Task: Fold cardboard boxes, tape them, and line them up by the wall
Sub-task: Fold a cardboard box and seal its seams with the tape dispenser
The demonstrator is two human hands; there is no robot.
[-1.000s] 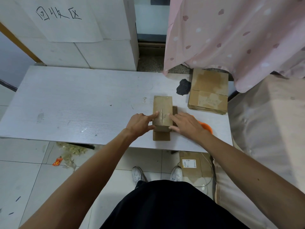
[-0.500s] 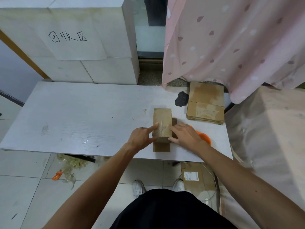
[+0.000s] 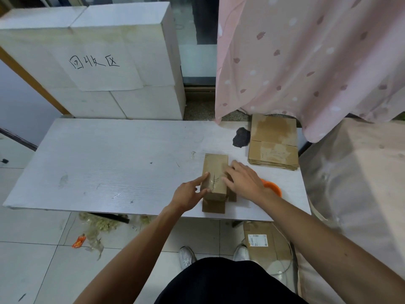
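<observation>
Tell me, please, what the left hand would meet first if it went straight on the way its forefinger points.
The small cardboard box: the forefinger of the left hand seems to touch its left top edge, so it would press into that box at once.

Left hand (image 3: pixel 189 193) extends its index finger forward; right hand (image 3: pixel 242 179) lies flat, fingers straight.

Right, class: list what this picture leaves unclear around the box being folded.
Head view, orange object: mostly hidden behind right hand; identity unclear.
Head view, box: right side covered by that hand.
Head view, label on floor carton: print too small.
</observation>
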